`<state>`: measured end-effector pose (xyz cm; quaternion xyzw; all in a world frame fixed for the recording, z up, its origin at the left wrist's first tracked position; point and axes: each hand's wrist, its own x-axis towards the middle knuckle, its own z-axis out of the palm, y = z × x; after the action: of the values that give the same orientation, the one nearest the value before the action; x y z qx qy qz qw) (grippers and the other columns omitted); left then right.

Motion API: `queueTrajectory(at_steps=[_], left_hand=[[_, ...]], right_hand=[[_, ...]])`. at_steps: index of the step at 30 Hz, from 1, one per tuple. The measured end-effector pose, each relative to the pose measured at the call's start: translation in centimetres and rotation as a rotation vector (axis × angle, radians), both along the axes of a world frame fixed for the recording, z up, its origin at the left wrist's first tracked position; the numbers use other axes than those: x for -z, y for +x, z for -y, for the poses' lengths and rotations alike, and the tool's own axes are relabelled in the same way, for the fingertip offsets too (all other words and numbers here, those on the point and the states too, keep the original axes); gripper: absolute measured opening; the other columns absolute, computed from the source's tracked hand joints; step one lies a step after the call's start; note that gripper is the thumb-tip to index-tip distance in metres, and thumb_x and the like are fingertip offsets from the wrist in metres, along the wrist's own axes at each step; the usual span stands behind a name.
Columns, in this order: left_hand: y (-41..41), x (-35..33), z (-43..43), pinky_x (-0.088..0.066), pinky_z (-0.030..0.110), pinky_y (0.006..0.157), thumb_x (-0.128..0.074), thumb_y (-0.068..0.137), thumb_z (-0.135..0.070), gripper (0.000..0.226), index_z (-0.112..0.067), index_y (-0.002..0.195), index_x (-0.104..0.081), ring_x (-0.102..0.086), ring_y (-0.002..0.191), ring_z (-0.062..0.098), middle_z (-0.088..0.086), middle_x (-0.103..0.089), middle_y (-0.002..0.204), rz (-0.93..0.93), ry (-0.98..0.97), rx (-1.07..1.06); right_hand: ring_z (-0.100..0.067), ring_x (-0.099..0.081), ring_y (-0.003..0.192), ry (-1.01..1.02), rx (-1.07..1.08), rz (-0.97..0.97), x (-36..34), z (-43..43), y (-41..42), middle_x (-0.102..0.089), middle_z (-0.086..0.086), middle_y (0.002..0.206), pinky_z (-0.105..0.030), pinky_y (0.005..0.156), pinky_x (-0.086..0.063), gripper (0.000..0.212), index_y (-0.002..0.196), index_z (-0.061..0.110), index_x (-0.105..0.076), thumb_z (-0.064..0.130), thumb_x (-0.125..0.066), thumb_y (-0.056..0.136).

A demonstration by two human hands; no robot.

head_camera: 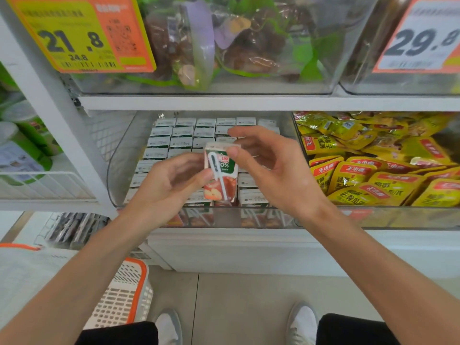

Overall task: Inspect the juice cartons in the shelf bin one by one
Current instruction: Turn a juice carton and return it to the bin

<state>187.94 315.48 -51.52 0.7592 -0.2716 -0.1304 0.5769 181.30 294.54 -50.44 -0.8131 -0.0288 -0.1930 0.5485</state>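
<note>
A small apple juice carton (220, 173) with a straw on its face is held upright above the clear shelf bin (119, 155). My left hand (171, 185) grips its lower left side with thumb and fingers. My right hand (268, 168) pinches its top right corner between thumb and forefinger. Below and behind it, several rows of the same juice cartons (174, 139) stand packed in the bin, their white tops showing. My hands hide part of the rows.
A bin of yellow snack packets (373, 170) sits to the right. Above, a clear bin (224, 46) holds bagged goods beside price tags (82, 36). A white and orange basket (124, 295) stands on the floor at lower left, next to my shoes.
</note>
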Motion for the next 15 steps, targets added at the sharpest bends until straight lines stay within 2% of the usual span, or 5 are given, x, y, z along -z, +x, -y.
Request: queueTrajectory(at_steps=[4, 7, 10, 12, 15], left_hand=[[-0.8, -0.8, 1.1, -0.06, 0.016, 0.079, -0.068, 0.09, -0.038, 0.031, -0.029, 0.119, -0.073, -0.076, 0.103, 0.008, -0.01, -0.08, 0.11, -0.248, -0.13, -0.127], [-1.1, -1.4, 1.2, -0.061, 0.019, 0.077, -0.066, 0.099, -0.03, 0.025, -0.022, 0.122, -0.071, -0.078, 0.1, 0.012, -0.002, -0.08, 0.11, -0.341, -0.11, -0.126], [-1.5, -1.7, 0.6, -0.062, 0.022, 0.078, -0.062, 0.104, -0.026, 0.024, -0.02, 0.126, -0.068, -0.079, 0.1, 0.016, -0.002, -0.081, 0.109, -0.427, -0.049, -0.049], [-2.0, -1.5, 0.1, -0.064, 0.028, 0.085, -0.057, 0.107, -0.027, 0.025, -0.021, 0.129, -0.067, -0.078, 0.104, 0.019, 0.0, -0.08, 0.114, -0.464, -0.057, -0.019], [-2.2, -1.2, -0.4, -0.063, 0.029, 0.09, -0.054, 0.109, -0.02, 0.027, -0.022, 0.132, -0.067, -0.077, 0.106, 0.018, 0.0, -0.079, 0.118, -0.416, -0.075, -0.032]], right_hand=[[-0.012, -0.074, 0.107, 0.214, 0.021, -0.141, -0.1, -0.6, -0.4, -0.074, -0.001, 0.117, -0.037, 0.09, -0.064, 0.044, 0.134, 0.023, -0.063, 0.032, -0.078, 0.094], [-0.012, -0.076, 0.099, 0.26, 0.063, -0.238, 0.6, -1.5, -1.3, -0.077, -0.002, 0.11, -0.038, 0.086, -0.065, 0.04, 0.129, 0.018, -0.064, 0.023, -0.079, 0.093], [-0.011, -0.078, 0.091, 0.316, 0.08, -0.28, 1.3, -1.8, -2.3, -0.08, 0.0, 0.101, -0.031, 0.081, -0.066, 0.032, 0.123, 0.016, -0.069, 0.018, -0.08, 0.093], [-0.01, -0.079, 0.087, 0.372, 0.097, -0.293, 1.4, -1.9, -2.7, -0.082, 0.002, 0.098, -0.022, 0.072, -0.063, 0.03, 0.119, 0.018, -0.07, 0.017, -0.081, 0.092], [-0.011, -0.08, 0.082, 0.501, 0.135, -0.301, 1.4, -2.3, -2.6, -0.083, 0.002, 0.095, -0.013, 0.062, -0.056, 0.026, 0.112, 0.013, -0.071, 0.017, -0.083, 0.089]])
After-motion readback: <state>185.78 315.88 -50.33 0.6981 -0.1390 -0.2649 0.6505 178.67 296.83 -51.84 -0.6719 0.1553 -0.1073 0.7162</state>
